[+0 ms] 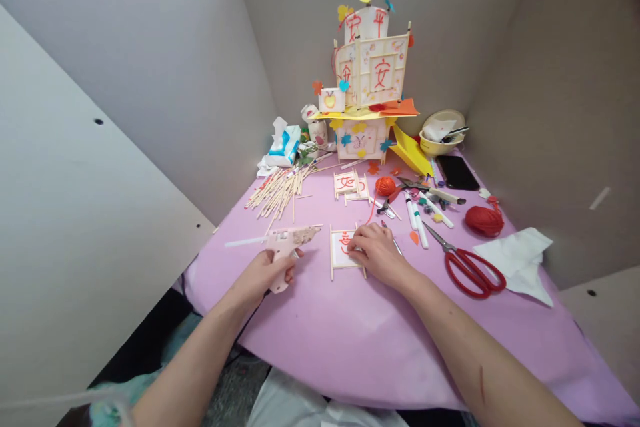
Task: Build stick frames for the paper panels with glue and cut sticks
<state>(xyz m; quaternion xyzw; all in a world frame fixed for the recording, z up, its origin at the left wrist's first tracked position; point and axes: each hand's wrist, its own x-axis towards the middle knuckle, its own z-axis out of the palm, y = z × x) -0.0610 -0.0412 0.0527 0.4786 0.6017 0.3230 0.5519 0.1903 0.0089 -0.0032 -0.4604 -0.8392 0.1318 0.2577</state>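
My left hand (263,273) is wrapped round the handle of a pale pink hot glue gun (283,245). Its nozzle points right, and a clear glue stick (245,241) sticks out of the back. Just right of the nozzle, a small wooden-stick frame (338,259) backed with white paper lies flat, a red written character on it. My right hand (377,250) is curled over the frame's right side, fingertips on it, hiding that part. Behind it lie similar small frames (346,183). A ball of orange-red yarn (385,186) sits beside them, its strand running towards my right hand.
A tall decorated paper-and-stick lantern (373,73) stands at the back. Loose wooden sticks (283,190) are heaped at left, near a tissue pack (284,145). At right lie red-handled scissors (473,270), markers (416,221), red yarn (484,220), a phone (457,173) and white tissue (523,263).
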